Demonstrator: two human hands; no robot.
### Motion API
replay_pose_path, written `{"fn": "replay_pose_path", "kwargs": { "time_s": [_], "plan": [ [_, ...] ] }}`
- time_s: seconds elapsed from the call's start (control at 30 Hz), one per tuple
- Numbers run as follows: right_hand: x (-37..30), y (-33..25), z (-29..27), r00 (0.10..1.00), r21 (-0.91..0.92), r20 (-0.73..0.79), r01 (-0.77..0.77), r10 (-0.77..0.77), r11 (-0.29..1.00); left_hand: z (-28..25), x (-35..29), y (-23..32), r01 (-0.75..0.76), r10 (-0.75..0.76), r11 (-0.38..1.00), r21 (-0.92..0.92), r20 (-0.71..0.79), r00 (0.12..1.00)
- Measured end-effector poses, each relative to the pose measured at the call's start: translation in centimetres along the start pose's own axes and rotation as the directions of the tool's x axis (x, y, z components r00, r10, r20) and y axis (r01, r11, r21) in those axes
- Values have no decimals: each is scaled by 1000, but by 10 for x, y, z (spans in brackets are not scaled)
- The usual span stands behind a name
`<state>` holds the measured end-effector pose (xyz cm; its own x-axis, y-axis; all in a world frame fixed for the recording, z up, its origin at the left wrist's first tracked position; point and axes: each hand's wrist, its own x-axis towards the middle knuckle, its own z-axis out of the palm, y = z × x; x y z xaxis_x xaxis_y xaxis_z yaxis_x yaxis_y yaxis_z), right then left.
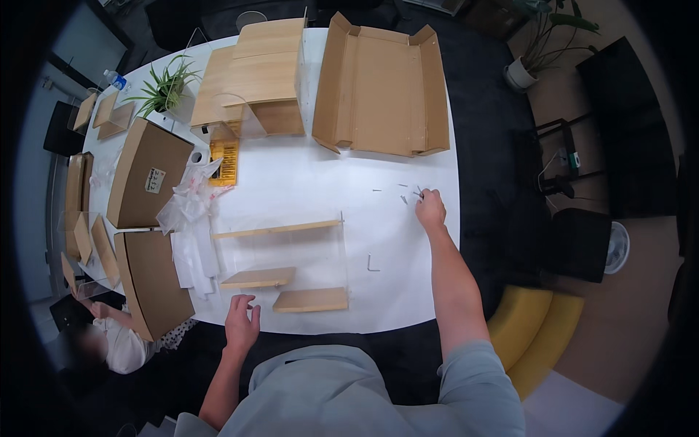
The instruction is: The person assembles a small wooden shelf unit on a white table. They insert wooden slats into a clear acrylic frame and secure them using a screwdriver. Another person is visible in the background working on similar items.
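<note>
My right hand (431, 210) reaches over the right side of the white table, its fingertips pinched on a small metal screw (419, 192). Beside those fingers several more loose screws (404, 199) lie scattered. Nearer to me rests an L-shaped hex key (371, 265). My left hand (242, 322) hovers at the table's near edge with loosely bent fingers apart, holding nothing. Just beyond it is a part-built shelf with clear panels and light wood boards: a long board (280, 229), a middle board (258, 277) and a near board (311, 300).
A large open cardboard box (378, 91) and a wooden cabinet (268, 45) stand at the back. Leftward are a yellow tool set (225, 162), crumpled plastic wrap (191, 198), brown cartons (149, 175) and a potted plant (166, 91). Another person (124, 339) sits at lower left.
</note>
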<state>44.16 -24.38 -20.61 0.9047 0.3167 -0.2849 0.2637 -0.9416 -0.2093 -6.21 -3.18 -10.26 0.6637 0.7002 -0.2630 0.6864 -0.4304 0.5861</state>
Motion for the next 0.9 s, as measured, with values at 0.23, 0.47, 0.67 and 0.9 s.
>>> {"fn": "replay_pose_path", "kwargs": {
  "time_s": [0.23,0.47,0.67,0.9],
  "plan": [
    [44,15,26,990,-72,119,78,-69,994,44,-8,-19,506,-385,721,-474,333,861],
    [16,36,27,997,280,-63,-26,45,960,58,-8,-7,569,-381,467,-677,426,820],
    [-101,69,31,993,606,-42,-66,115,793,64,-13,-23,558,-278,411,-721,484,830],
    [-248,60,41,979,699,-107,-49,173,714,62,-11,-34,565,-209,423,-709,530,822]
  ]
}}
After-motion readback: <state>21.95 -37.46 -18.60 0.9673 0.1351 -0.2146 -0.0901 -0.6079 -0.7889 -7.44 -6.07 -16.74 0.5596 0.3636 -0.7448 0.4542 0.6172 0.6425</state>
